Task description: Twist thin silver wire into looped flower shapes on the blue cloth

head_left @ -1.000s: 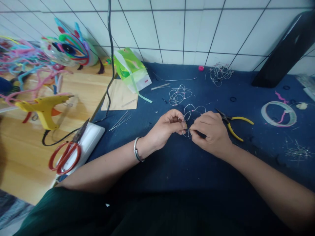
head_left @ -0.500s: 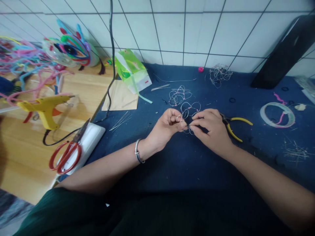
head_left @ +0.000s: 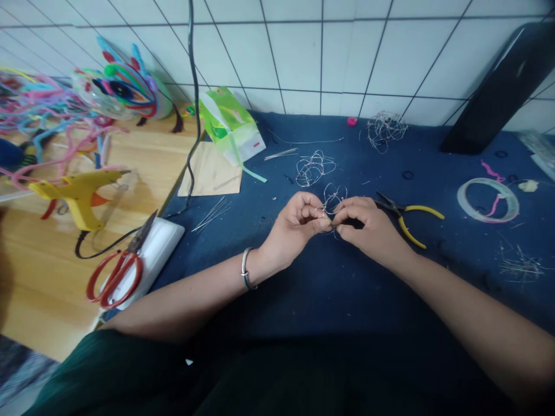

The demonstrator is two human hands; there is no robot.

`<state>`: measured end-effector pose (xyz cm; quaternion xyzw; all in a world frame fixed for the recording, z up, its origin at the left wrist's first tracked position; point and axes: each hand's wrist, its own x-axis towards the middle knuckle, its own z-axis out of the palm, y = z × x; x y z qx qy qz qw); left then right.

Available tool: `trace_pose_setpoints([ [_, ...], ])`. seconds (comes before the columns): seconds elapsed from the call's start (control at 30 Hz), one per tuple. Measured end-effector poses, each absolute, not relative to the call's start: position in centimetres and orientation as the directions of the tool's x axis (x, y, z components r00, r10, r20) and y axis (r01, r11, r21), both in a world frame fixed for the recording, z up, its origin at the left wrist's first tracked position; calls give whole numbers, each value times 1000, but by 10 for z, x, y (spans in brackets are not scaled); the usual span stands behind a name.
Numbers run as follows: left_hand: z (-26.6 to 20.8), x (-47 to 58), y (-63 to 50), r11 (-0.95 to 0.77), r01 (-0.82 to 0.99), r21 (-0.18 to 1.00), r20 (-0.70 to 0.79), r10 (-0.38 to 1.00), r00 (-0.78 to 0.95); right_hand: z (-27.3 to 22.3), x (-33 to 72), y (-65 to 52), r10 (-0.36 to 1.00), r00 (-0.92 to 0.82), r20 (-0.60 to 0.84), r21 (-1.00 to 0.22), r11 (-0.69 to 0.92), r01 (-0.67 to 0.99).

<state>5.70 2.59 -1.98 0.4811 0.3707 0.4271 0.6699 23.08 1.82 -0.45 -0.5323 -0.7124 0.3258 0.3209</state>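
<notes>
Between my hands is a thin silvery wire bent into loops point(head_left: 335, 196), with small pink beads on it. My left hand point(head_left: 300, 222) pinches the wire between thumb and forefinger, its other fingers curled behind. My right hand point(head_left: 366, 226) pinches the same wire close to the left fingertips, and part of the wire is hidden by the fingers. Just beyond lies another looped wire piece point(head_left: 315, 169) with pink beads, flat on the dark blue cloth point(head_left: 303, 323). Pliers with yellow handles point(head_left: 410, 216) rest open to the right of my right hand.
On the left are red-handled scissors point(head_left: 115, 280) on a white power strip point(head_left: 167, 234), a yellow glue gun point(head_left: 82, 193) and pipe cleaners point(head_left: 47, 124). Loose wires point(head_left: 212, 214) lie nearby. A tape roll point(head_left: 463, 202), wire tangle point(head_left: 385, 130) and black upright object point(head_left: 494, 92) stand right.
My right hand has tilted and shifted slightly left, uncovering more of the pliers. The wire loops above the fingers have turned and sit a little differently. Both hands keep their pinch.
</notes>
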Motion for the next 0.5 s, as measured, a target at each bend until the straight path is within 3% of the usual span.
trace_pose_setpoints([
  [0.5,-19,56,28,151,-260,954,-51,934,354,-1,234,18,965,-256,48,-839,178,514],
])
